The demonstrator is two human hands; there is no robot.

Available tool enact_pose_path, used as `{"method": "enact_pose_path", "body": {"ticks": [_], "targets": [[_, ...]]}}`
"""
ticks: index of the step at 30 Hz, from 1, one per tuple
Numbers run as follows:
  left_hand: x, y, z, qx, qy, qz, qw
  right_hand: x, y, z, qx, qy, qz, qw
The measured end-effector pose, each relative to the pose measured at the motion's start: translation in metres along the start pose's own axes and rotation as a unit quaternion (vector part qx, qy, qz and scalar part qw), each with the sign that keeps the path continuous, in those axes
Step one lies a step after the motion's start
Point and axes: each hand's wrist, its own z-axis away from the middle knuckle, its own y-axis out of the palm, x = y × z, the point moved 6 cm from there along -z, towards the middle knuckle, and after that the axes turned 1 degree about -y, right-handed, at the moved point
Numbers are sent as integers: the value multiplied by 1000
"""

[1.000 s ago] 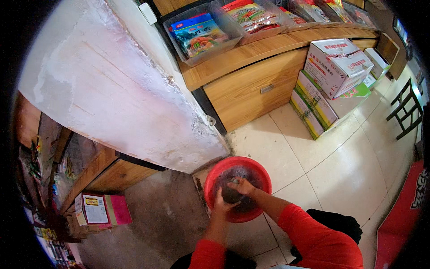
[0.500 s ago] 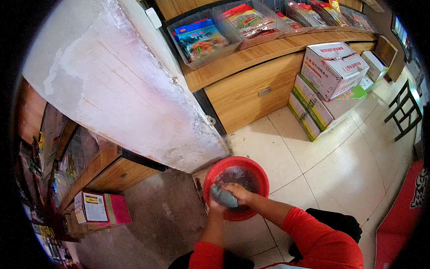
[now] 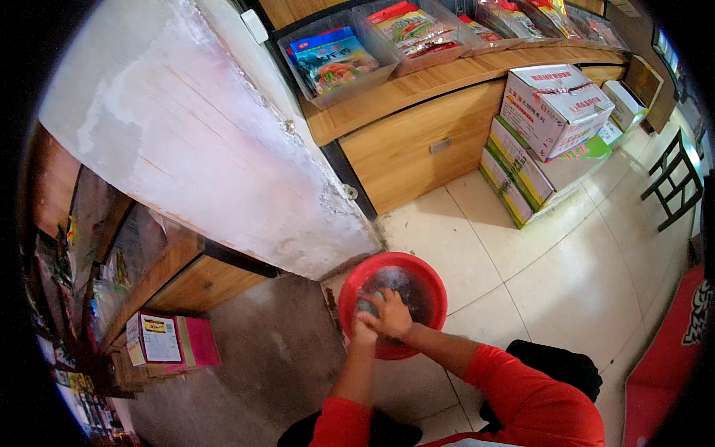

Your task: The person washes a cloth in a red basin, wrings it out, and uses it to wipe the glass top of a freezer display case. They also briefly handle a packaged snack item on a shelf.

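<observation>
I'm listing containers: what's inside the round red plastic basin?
The round red plastic basin holds dark, white-flecked liquid and a rounded grey-green item, partly covered by the right hand. The basin's bottom is hidden.

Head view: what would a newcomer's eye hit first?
Probably the red basin at lower centre, where the left hand and right hand meet at a grey-green bundle. Next, the scuffed white wall slanting through the upper left, then the stacked cartons at upper right.
</observation>
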Motion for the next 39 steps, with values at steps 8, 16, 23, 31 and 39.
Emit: {"method": "enact_pose_path", "body": {"ticks": [8, 16, 23, 31, 39], "targets": [[-15, 0, -4, -45, 57, -131, 989, -60, 34, -16, 31, 180, -272, 945], [-31, 44, 26, -64, 109, -235, 964, -99, 64, -30, 171, 134, -326, 920], [-15, 10, 0, 82, -166, 92, 978, -30, -7, -19, 40, -107, -192, 975], [-16, 29, -7, 34, -76, 77, 994, -37, 11, -23, -86, 10, -383, 920], [-106, 128, 56, -46, 418, -458, 783, -28, 45, -28, 48, 289, -846, 446]]}}
